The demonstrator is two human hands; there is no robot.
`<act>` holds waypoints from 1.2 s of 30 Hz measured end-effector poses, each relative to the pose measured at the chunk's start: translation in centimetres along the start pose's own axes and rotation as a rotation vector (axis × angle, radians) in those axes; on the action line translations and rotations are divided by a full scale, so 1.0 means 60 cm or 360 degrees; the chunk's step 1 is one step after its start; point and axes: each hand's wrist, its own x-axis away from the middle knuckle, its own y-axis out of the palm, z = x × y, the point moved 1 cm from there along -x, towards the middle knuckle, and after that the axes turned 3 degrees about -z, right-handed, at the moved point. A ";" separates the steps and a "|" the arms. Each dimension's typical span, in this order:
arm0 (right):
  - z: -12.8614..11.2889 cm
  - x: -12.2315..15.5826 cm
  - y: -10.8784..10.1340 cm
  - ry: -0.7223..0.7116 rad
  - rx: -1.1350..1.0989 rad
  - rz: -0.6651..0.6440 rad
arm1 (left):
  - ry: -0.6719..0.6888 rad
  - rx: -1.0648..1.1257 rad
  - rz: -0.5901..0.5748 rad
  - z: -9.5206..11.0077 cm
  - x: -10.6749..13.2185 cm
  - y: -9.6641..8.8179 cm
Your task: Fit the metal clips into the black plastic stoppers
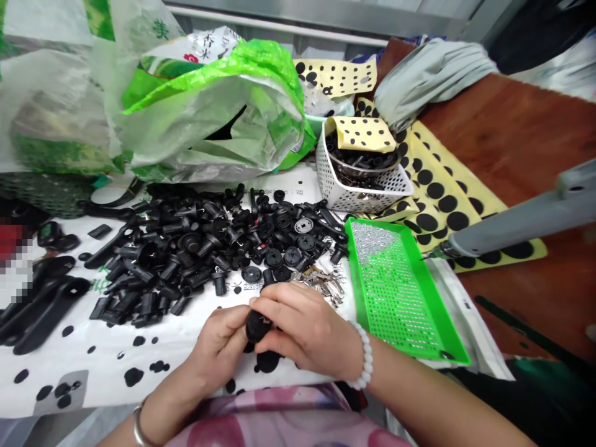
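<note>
Both of my hands meet over the front of the white-covered table, closed around one black plastic part [259, 325] with a rounded end. My left hand [218, 347] grips its left side with thumb and fingers. My right hand [302, 326] wraps it from the right, fingers over the top, so much of the part is hidden. Just beyond my hands lies a large heap of black plastic parts [186, 242], among them cylinders and round discs. Small metal clips [328, 282] are scattered at the heap's right edge, close to my right hand.
A green perforated tray [419, 310] with small silvery pieces lies at right. Behind it stands a white basket [335, 186] of black parts. Yellow sheets of black dots [433, 186] and a grey screwdriver-like tool [503, 223] are farther right. Plastic bags [223, 136] fill the back; black handles [51, 310] lie left.
</note>
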 end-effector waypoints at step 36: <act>-0.022 0.010 0.012 0.0060 -0.0238 0.0213 | 0.0064 -0.0265 0.0010 -0.006 0.009 -0.012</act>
